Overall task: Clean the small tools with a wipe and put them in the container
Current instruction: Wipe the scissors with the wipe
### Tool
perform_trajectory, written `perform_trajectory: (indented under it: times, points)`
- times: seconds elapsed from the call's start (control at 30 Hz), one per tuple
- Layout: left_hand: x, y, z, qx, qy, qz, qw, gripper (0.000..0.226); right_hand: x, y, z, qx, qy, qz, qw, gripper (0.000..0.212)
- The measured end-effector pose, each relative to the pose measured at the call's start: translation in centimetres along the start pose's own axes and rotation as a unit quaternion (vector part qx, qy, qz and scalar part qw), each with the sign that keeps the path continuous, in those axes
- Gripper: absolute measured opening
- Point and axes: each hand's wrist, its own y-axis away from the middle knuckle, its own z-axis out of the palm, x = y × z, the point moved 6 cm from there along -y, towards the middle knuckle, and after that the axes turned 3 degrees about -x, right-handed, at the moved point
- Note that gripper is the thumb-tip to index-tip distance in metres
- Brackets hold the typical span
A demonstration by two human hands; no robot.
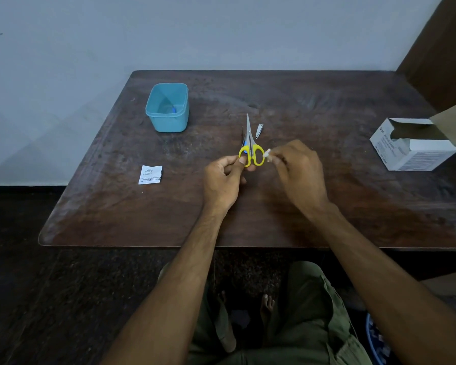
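Observation:
My left hand grips the yellow-handled scissors by the left handle loop, blades pointing away from me. My right hand pinches a small white wipe against the right handle loop. A small blue-handled tool lies on the table partly hidden behind the scissors. A metal nail clipper rests just right of the blades. The blue plastic container stands at the back left with a small blue item inside.
A torn white wipe wrapper lies at the left of the dark wooden table. An open white cardboard box sits at the right edge. A wall runs behind the table.

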Motion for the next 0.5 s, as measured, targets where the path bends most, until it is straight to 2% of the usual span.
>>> perform_trajectory:
  times: [0.07, 0.13, 0.2, 0.3, 0.5]
  points:
    - [0.0, -0.1, 0.1, -0.004, 0.002, 0.000, 1.000, 0.017, 1.2, -0.2, -0.7, 0.027, -0.123, 0.097, 0.987, 0.006]
    - [0.0, 0.0, 0.1, -0.003, 0.001, 0.000, 1.000, 0.018, 1.8, -0.1, -0.2, 0.028, -0.252, 0.182, 0.950, 0.007]
    - [0.1, 0.0, 0.2, -0.005, 0.006, 0.001, 1.000, 0.019, 1.5, 0.1, 0.8, 0.006, -0.343, 0.225, 0.912, 0.004]
    - [0.3, 0.2, 0.2, -0.007, 0.008, 0.002, 1.000, 0.019, 0.7, 0.4, 1.8, -0.026, -0.376, 0.249, 0.892, 0.006]
    - [0.9, 0.6, 0.5, -0.044, -0.014, 0.020, 0.999, 0.018, 0.4, 0.2, 1.6, -0.020, -0.377, 0.253, 0.891, 0.011]
